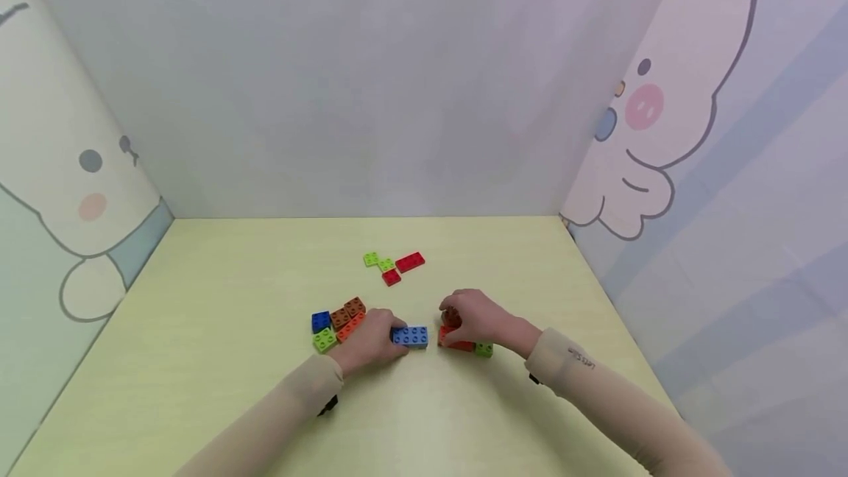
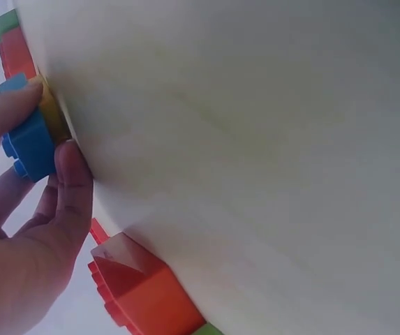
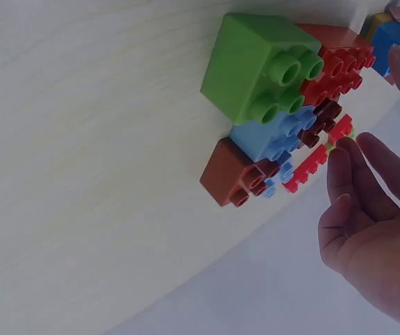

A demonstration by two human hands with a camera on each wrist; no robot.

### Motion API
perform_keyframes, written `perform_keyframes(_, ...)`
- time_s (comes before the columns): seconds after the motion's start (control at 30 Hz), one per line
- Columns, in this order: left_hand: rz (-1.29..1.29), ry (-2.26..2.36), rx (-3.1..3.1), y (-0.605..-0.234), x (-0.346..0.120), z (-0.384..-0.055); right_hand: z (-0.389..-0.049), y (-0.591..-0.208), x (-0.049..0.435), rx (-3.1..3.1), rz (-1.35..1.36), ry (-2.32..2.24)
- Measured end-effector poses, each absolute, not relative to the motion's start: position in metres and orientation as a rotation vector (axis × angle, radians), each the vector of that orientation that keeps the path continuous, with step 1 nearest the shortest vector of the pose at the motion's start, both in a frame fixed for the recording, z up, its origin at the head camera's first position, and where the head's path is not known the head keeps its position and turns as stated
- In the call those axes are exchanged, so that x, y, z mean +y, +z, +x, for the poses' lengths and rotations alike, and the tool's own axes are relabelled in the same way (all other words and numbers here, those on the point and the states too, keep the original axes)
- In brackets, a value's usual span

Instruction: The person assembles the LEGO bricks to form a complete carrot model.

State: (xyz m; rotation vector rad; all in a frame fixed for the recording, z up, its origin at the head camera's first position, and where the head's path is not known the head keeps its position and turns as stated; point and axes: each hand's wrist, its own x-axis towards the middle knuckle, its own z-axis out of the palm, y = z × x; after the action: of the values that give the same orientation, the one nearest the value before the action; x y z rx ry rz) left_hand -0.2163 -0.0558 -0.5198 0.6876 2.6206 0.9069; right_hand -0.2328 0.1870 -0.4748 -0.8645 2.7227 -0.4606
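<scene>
My left hand [image 1: 371,341] pinches a blue brick [image 1: 414,338] with thumb and fingers. A yellow brick [image 2: 53,115] sits under it, close against the table, in the left wrist view. Over a small group of bricks hovers my right hand [image 1: 480,315], its fingers loosely bent. No brick shows between its thumb and fingers in the right wrist view. Below it are a red brick [image 1: 457,341], a green brick [image 3: 238,70] at the red one's end, and a brown brick [image 1: 452,317]. Light blue bricks [image 3: 255,139] beside them are hidden by the right hand in the head view.
Left of my left hand lie a dark blue brick [image 1: 321,322], a lime brick [image 1: 324,340], an orange brick [image 1: 351,326] and brown bricks [image 1: 354,306]. Farther back are a long red brick [image 1: 410,262], a small red one and two lime ones. Walls enclose the table [image 1: 232,278].
</scene>
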Motion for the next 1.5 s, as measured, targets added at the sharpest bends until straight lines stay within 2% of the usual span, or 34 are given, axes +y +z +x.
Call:
perform_keyframes(0.73,0.667,0.909,2.592,-0.52,-0.056,-0.218,-0.216,-0.492,0.189,2.779,-0.871,-0.313)
perform_keyframes(1.13,0.662,0.92,2.621,-0.516,-0.054,-0.219,-0.215,-0.487,0.184,2.752,-0.872,-0.371)
perform_keyframes(1.5,0.669,0.922,2.65,-0.519,-0.054,-0.224,-0.228,-0.471,0.18,2.77,-0.847,-0.526)
